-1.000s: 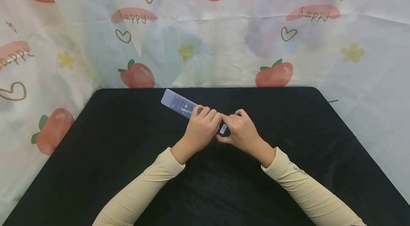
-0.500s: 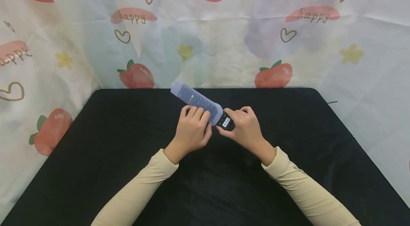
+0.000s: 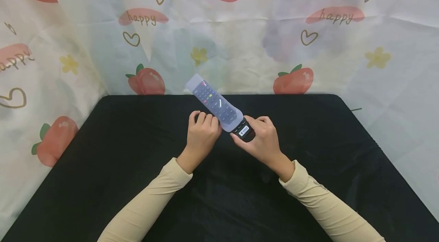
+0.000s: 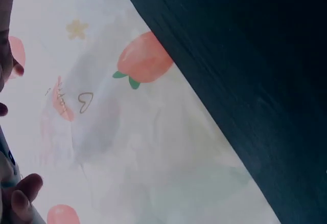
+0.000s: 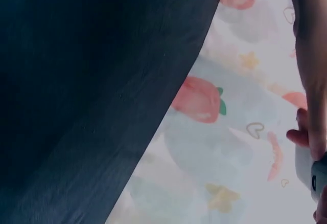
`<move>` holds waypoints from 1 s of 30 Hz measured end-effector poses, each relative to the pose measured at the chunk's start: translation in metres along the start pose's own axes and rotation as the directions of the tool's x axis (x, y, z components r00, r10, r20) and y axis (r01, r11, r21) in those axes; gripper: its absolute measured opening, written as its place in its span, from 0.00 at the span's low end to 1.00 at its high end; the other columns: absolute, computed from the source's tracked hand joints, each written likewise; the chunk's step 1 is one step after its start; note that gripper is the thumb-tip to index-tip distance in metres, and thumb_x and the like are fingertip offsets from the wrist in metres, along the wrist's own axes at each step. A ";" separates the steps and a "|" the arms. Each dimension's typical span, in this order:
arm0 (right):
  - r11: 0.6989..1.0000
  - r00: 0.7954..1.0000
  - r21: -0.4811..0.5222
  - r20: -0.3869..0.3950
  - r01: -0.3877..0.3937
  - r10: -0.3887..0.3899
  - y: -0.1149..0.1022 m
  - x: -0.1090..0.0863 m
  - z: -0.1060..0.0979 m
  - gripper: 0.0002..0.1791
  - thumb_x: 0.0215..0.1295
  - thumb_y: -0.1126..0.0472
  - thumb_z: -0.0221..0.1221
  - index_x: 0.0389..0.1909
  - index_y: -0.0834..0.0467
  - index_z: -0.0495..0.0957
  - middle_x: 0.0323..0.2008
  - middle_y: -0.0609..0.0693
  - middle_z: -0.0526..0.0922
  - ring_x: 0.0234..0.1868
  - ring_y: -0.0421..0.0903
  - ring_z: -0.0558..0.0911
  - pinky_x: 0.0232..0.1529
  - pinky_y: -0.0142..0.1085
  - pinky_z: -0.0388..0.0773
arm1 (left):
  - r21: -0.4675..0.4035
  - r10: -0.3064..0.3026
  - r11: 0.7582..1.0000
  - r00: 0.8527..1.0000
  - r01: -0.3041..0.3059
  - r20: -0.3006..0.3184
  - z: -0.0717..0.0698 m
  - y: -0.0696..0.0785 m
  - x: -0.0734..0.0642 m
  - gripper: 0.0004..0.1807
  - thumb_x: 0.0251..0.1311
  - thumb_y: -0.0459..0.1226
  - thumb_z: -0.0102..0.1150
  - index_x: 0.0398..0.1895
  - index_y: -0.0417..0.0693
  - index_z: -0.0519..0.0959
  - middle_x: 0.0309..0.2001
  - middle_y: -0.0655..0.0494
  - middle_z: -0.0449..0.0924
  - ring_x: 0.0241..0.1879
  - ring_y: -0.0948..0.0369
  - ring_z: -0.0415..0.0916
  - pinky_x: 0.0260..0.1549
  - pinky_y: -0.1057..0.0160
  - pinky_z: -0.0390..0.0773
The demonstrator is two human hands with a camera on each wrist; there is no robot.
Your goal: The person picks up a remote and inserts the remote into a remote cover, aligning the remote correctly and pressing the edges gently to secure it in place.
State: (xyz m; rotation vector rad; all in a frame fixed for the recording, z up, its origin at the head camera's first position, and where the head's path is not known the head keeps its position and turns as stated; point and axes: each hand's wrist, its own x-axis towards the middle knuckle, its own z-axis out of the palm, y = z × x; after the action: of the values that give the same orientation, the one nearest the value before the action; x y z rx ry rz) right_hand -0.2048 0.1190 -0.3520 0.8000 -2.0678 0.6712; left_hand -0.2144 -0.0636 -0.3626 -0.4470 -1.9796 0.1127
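Note:
A black remote control [image 3: 244, 131] sits mostly inside a translucent pale silicone cover [image 3: 214, 103]; only its near end with a white label sticks out. The remote is raised off the black table [image 3: 103, 165], tilted up and away to the left. My right hand [image 3: 262, 141] grips the bare black end. My left hand [image 3: 202, 133] has its fingers curled round the cover's lower part, beside the right hand. In the left wrist view only fingertips [image 4: 20, 193] show at the left edge; in the right wrist view a bit of the cover [image 5: 306, 170] shows at the right edge.
A black cloth covers the table, which has rounded far corners. A backdrop sheet [image 3: 240, 44] printed with strawberries, hearts and "happy" hangs behind and to both sides. Beige sleeves [image 3: 147, 204] cover both forearms.
The remote went from lying low on the table to tilted up, its far end now above the table's back edge. The left hand slid back along the cover; more of the black end shows.

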 end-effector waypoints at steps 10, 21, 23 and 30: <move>0.992 0.992 0.056 -0.043 -0.114 0.116 -0.004 -0.003 0.005 0.26 0.37 0.58 0.71 0.39 0.68 0.79 0.29 0.60 0.84 0.24 0.52 0.75 0.34 0.45 0.70 | -0.110 0.036 0.993 0.998 -0.030 0.055 -0.003 0.006 0.002 0.07 0.50 0.35 0.61 0.19 0.44 0.76 0.20 0.54 0.77 0.29 0.58 0.73 0.45 0.57 0.70; 0.993 0.993 0.036 -0.018 -0.115 0.115 -0.002 -0.002 0.005 0.26 0.37 0.59 0.71 0.38 0.68 0.79 0.28 0.59 0.83 0.25 0.53 0.73 0.32 0.44 0.69 | -0.125 0.092 0.988 0.995 -0.087 0.030 -0.004 0.006 0.000 0.07 0.49 0.35 0.63 0.19 0.44 0.77 0.19 0.55 0.76 0.28 0.59 0.73 0.44 0.58 0.71; 0.993 0.993 0.036 0.002 -0.114 0.114 -0.001 -0.001 0.004 0.26 0.37 0.58 0.72 0.39 0.68 0.79 0.29 0.59 0.84 0.26 0.52 0.73 0.32 0.44 0.70 | -0.110 0.091 0.990 0.995 -0.087 0.028 -0.003 0.004 0.000 0.07 0.50 0.35 0.62 0.20 0.44 0.77 0.19 0.55 0.76 0.28 0.59 0.73 0.45 0.57 0.71; 0.998 0.998 0.050 0.044 -0.040 0.038 0.008 0.004 -0.005 0.29 0.36 0.57 0.73 0.41 0.68 0.80 0.31 0.59 0.86 0.26 0.52 0.77 0.36 0.45 0.71 | -0.067 0.098 0.993 0.995 -0.099 -0.023 -0.001 -0.010 -0.001 0.13 0.49 0.43 0.69 0.24 0.45 0.75 0.22 0.54 0.75 0.28 0.57 0.72 0.42 0.56 0.71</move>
State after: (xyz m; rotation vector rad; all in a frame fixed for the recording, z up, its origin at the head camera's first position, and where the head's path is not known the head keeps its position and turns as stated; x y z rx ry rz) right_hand -0.2095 0.1267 -0.3475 0.8115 -2.1175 0.7368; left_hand -0.2161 -0.0733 -0.3601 -0.5880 -1.9472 0.1026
